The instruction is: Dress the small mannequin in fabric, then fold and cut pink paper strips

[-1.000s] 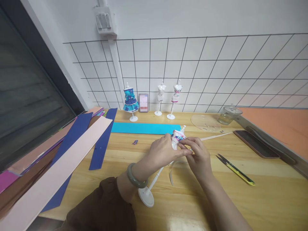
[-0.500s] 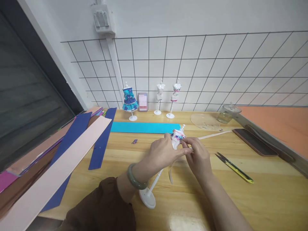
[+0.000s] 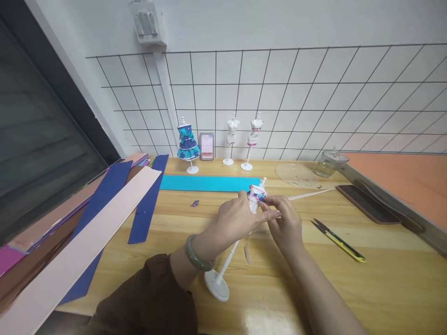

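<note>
A small white mannequin (image 3: 253,205) is held tilted over the table, its neck knob up and its round white base (image 3: 217,285) down to the lower left. Pink, blue and purple patterned pieces (image 3: 257,193) cover its chest. My left hand (image 3: 237,216), with a green bangle at the wrist, is closed around the torso from the left, thumb stretched toward the right. My right hand (image 3: 284,223) is closed, its fingertips pinching at the patterned piece on the mannequin's right side. What lies exactly between those fingertips is hidden. A thin pale strip (image 3: 247,251) hangs below the hands.
Yellow-handled snips (image 3: 344,244) and a dark phone (image 3: 366,203) lie at right. A dressed mannequin (image 3: 187,143) and two white ones (image 3: 232,132) stand along the wall. A turquoise strip (image 3: 209,183) lies behind my hands; pink (image 3: 87,242) and navy strips (image 3: 148,204) are at left. A patterned scrap (image 3: 195,203) sits mid-table.
The mannequin's base has shifted slightly right. My right fingers have moved a little up and left against the patterned piece, while my left hand keeps its hold.
</note>
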`<state>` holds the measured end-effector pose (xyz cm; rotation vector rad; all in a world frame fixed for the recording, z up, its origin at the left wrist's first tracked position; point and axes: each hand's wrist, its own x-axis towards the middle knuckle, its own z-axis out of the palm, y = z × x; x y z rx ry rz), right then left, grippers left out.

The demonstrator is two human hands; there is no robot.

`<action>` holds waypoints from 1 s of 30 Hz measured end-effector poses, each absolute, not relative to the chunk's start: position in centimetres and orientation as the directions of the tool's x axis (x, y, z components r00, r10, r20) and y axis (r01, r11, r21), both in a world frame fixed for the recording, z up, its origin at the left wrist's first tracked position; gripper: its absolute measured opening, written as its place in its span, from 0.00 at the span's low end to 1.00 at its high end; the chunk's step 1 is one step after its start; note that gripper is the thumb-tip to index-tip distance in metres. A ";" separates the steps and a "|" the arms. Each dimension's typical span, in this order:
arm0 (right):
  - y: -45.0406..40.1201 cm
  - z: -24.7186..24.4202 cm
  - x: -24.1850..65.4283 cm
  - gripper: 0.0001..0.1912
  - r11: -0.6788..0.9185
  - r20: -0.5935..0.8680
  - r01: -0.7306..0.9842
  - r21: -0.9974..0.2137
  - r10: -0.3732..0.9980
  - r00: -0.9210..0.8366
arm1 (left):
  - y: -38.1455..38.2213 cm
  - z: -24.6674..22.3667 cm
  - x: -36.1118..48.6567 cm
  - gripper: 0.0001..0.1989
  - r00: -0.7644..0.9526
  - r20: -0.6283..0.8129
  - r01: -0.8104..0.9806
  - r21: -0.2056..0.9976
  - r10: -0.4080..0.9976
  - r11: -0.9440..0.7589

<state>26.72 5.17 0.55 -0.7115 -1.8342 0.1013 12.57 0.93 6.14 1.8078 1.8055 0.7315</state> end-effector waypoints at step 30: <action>4.9 0.6 26.7 0.05 0.627 0.644 0.319 -0.711 0.763 -0.064 | 1.2 5.5 12.5 0.32 0.038 0.036 0.708 0.704 0.999 -0.052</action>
